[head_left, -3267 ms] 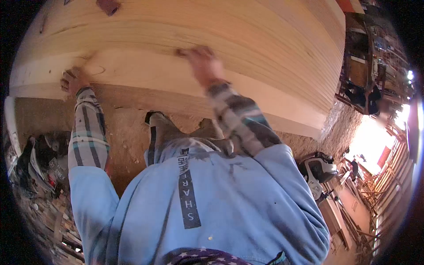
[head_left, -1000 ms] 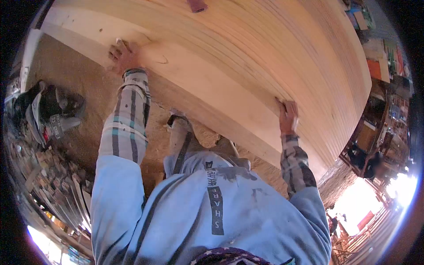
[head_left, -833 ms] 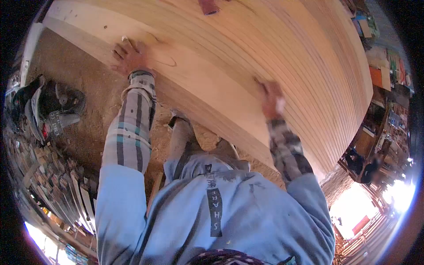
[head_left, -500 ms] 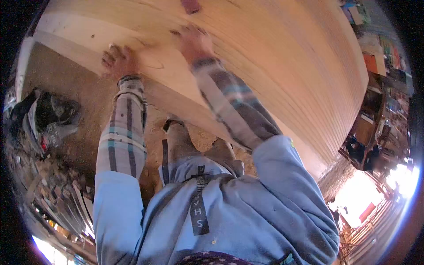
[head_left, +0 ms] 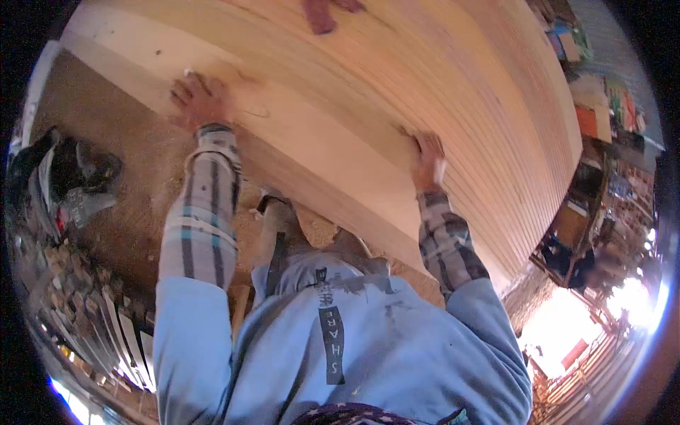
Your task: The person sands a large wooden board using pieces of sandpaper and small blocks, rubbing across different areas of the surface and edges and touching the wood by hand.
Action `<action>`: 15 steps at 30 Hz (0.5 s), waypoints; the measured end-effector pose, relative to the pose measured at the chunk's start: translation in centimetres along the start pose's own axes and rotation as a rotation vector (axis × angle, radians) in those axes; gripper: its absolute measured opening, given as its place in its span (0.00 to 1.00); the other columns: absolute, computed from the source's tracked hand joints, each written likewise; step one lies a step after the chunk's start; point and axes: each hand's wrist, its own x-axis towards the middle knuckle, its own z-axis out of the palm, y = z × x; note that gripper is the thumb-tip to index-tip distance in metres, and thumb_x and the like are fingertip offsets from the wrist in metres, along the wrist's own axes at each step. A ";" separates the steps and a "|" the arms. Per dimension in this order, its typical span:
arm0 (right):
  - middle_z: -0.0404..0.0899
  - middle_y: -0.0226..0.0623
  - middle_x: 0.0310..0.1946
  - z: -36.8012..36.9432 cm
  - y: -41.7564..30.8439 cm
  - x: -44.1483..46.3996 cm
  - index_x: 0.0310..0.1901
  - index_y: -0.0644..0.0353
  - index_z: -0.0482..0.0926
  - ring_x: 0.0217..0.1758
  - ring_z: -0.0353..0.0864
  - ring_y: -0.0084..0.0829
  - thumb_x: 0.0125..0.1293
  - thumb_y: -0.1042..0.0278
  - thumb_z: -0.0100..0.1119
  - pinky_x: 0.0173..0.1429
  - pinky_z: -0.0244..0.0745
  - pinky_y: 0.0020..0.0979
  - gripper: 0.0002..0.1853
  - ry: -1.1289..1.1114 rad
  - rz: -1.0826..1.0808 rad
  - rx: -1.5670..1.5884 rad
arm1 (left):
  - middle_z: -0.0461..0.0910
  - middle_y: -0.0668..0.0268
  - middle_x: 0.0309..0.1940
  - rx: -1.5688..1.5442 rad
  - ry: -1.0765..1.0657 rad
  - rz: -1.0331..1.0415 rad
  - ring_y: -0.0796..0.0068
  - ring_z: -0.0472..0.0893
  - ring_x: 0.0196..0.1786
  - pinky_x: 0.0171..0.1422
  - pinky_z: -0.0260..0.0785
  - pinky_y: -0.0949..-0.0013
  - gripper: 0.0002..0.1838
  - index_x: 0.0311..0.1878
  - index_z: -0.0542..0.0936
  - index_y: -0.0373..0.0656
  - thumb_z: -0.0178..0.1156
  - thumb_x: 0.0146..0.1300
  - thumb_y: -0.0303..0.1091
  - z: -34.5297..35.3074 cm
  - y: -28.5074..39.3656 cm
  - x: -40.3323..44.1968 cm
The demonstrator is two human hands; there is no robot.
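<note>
The board [head_left: 340, 127] lies under both hands, in front of the person [head_left: 404, 333]. Near its closest edge the left hand [head_left: 202, 103] rests spread, grip slack; on its face the right hand [head_left: 429, 159] bends its fingers, too blurred to tell whether its grip holds anything. A maroon piece [head_left: 319, 15] lies farther across the board

You have unobstructed passage across the board [head_left: 326, 134] between your left hand [head_left: 203, 101] and right hand [head_left: 429, 160]; farther out, a maroon piece [head_left: 319, 17] obstructs.
</note>
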 end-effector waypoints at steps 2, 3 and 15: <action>0.79 0.41 0.39 4.0 -5.8 6.7 0.44 0.58 0.82 0.45 0.77 0.45 0.65 0.66 0.58 0.50 0.74 0.40 0.09 0.048 -0.144 0.175 | 0.54 0.59 0.76 0.057 -0.127 -0.077 0.55 0.54 0.77 0.67 0.37 0.19 0.35 0.75 0.58 0.63 0.38 0.69 0.66 -6.2 2.4 -1.0; 0.79 0.40 0.38 6.3 -8.5 10.1 0.46 0.57 0.82 0.45 0.77 0.45 0.64 0.67 0.58 0.50 0.74 0.41 0.10 0.083 -0.255 0.177 | 0.54 0.59 0.76 0.072 -0.124 -0.090 0.55 0.54 0.77 0.67 0.37 0.19 0.35 0.75 0.58 0.63 0.38 0.69 0.66 -5.8 2.2 -1.0; 0.81 0.40 0.45 3.9 -6.9 8.2 0.55 0.48 0.81 0.47 0.77 0.42 0.67 0.73 0.48 0.53 0.73 0.42 0.18 -0.168 -0.103 0.281 | 0.55 0.55 0.75 -0.274 -0.111 -0.193 0.52 0.54 0.76 0.70 0.40 0.26 0.34 0.75 0.58 0.57 0.39 0.70 0.62 -10.9 2.5 -1.0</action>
